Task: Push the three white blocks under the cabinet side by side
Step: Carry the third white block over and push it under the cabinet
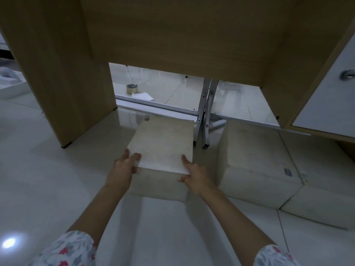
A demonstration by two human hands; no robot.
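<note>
A white block (pixel 165 143) sits on the tiled floor in front of the gap under the wooden cabinet (pixel 172 35). My left hand (pixel 125 166) grips its near left corner, thumb on top. My right hand (pixel 192 171) holds its near right corner the same way. A second white block (pixel 253 160) stands to the right, a small gap apart. A third white block (pixel 322 206) lies at the far right, closer to me, touching the second one's corner.
Metal folding legs (pixel 205 116) and a rail (pixel 157 106) stand behind the gap. A tape roll (pixel 132 89) and a sheet of paper (pixel 143 96) lie on the floor beyond. A white cabinet door (pixel 330 89) with a round handle is at the right.
</note>
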